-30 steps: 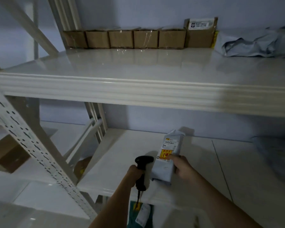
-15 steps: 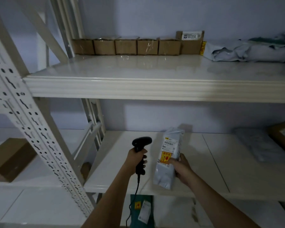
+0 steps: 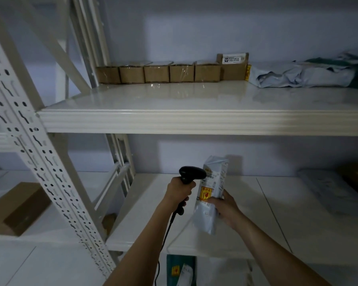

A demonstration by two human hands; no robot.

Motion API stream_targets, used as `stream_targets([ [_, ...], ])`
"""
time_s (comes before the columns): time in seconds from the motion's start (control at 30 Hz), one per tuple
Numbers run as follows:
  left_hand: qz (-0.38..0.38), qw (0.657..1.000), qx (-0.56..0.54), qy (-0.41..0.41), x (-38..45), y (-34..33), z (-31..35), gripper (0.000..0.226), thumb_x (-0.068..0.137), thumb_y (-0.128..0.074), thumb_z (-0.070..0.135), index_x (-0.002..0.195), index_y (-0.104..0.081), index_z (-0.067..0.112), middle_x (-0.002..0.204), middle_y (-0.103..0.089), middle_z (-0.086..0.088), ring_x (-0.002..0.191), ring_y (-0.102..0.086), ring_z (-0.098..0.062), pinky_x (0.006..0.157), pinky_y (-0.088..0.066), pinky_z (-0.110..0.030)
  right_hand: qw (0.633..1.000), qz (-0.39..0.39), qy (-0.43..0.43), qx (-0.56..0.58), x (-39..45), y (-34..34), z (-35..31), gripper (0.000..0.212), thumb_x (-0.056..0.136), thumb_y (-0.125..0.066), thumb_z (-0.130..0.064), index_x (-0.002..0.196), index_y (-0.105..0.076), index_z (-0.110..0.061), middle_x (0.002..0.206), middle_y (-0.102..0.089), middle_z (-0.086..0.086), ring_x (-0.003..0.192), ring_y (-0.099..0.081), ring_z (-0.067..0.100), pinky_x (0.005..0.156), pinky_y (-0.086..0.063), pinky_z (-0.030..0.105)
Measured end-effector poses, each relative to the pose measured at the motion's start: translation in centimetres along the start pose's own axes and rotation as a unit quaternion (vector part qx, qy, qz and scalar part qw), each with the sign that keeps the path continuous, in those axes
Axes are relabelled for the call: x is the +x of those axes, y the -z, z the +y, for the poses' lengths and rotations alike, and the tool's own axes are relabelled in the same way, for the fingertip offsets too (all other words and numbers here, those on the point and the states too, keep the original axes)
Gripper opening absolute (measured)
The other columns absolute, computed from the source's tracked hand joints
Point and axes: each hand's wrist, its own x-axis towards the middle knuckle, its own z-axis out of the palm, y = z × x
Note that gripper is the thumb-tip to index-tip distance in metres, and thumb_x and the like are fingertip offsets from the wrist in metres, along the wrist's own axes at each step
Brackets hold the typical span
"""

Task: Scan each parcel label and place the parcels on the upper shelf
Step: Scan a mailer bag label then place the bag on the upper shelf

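Note:
My right hand (image 3: 225, 207) grips a grey poly-mailer parcel (image 3: 210, 195) upright above the lower shelf (image 3: 256, 240), its white label and orange sticker facing left. My left hand (image 3: 179, 190) holds a black barcode scanner (image 3: 191, 174) by the handle, its head right beside the parcel's label. The scanner's cable hangs down along my left forearm. The upper shelf (image 3: 194, 118) runs across the view above both hands.
At the back of the upper shelf stand a row of small cardboard boxes (image 3: 157, 73), a taller labelled box (image 3: 233, 66) and grey mailers (image 3: 302, 74). More parcels (image 3: 327, 190) lie right on the lower shelf. A perforated upright (image 3: 39, 162) stands left, a box (image 3: 19, 207) behind it.
Both hands have lifted a little. The scanner head has moved closer to the parcel's label. The view has tilted up, showing more of the upper shelf.

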Motion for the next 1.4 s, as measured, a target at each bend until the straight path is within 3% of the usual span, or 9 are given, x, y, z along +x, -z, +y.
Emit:
stream_targets([
  [0.17,-0.007,1.0,0.012,0.005,0.0,0.2,0.0,0.018,0.083,-0.061,0.019,0.093,-0.065,0.005,0.065,-0.058,-0.006,0.049,-0.048,-0.017,0.047,-0.042,-0.026,1.0,-0.011,-0.01,-0.001,0.3,-0.2,-0.1,0.052,0.067,-0.082,-0.019,0.116,-0.066,-0.027,0.106,-0.077,0.002,0.103,-0.071,0.027,0.094,-0.056,0.053],
  [0.33,-0.02,1.0,0.017,0.007,0.1,0.3,0.3,0.025,0.081,-0.06,0.021,0.096,-0.066,0.002,0.063,-0.057,-0.005,0.049,-0.047,-0.018,0.048,-0.042,-0.027,1.0,0.003,-0.02,-0.005,0.2,-0.6,-0.5,0.038,0.081,-0.076,-0.006,0.114,-0.065,-0.022,0.102,-0.077,0.005,0.095,-0.073,0.026,0.077,-0.06,0.039],
  [0.53,-0.021,1.0,0.019,0.008,0.2,0.5,0.3,0.021,0.081,-0.061,0.021,0.094,-0.066,0.005,0.064,-0.057,-0.005,0.049,-0.047,-0.018,0.048,-0.042,-0.027,1.0,0.006,-0.024,0.009,0.2,-0.8,-0.6,0.037,0.084,-0.072,-0.004,0.117,-0.064,-0.019,0.107,-0.075,0.008,0.098,-0.072,0.028,0.073,-0.058,0.036],
  [0.7,-0.027,0.999,0.019,0.01,0.2,0.6,0.0,0.023,0.083,-0.061,0.02,0.099,-0.065,0.005,0.064,-0.056,-0.005,0.05,-0.047,-0.017,0.049,-0.043,-0.027,1.0,0.006,-0.026,0.001,0.3,-0.7,-0.5,0.037,0.084,-0.073,-0.005,0.116,-0.064,-0.021,0.106,-0.075,0.006,0.098,-0.071,0.026,0.083,-0.058,0.043],
  [1.13,-0.035,0.999,0.019,0.019,-0.3,1.0,0.2,0.021,0.081,-0.062,0.02,0.095,-0.066,0.005,0.064,-0.056,-0.005,0.05,-0.047,-0.017,0.049,-0.041,-0.026,1.0,-0.003,-0.028,0.004,0.4,-0.5,-0.4,0.042,0.084,-0.073,-0.004,0.121,-0.062,-0.019,0.111,-0.074,0.008,0.104,-0.07,0.029,0.089,-0.059,0.047],
  [1.4,-0.034,0.999,0.005,0.017,-0.3,1.3,-0.6,0.022,0.083,-0.06,0.019,0.103,-0.064,0.011,0.066,-0.057,-0.006,0.052,-0.047,-0.018,0.049,-0.041,-0.027,0.999,0.001,-0.037,0.011,-0.1,-0.6,-0.8,0.034,0.084,-0.072,-0.001,0.112,-0.064,-0.018,0.104,-0.074,0.007,0.093,-0.071,0.024,0.067,-0.058,0.032],
])
